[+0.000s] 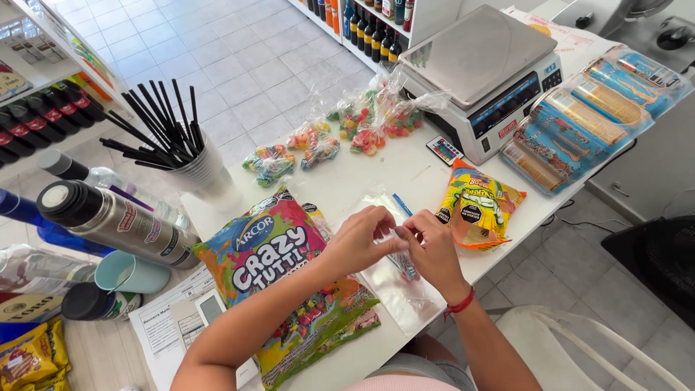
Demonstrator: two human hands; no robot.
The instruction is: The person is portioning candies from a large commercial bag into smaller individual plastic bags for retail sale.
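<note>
Hands meet at the centre of the frame: I see my left hand (pixel 358 242) and right hand (pixel 432 250) both pinched closed on the top of one small clear bag (pixel 400 255) that holds a few coloured sweets, fingertips close together at its neck. That little bag sits just above a flat stack of empty clear bags (pixel 394 289) lying on the white counter (pixel 347 181). Toward the upper middle of the frame lie several filled and tied sweet bags (pixel 340 134), grouped beside the weighing scale (pixel 481 69), so I judge a good share of the portioning done. The large colourful sweet bag (pixel 289 286) at lower left looks open and well stocked, and the smaller yellow snack pack (pixel 478 203) at right lies apart, so more portions seem left, the one in my hands not yet closed.
</note>
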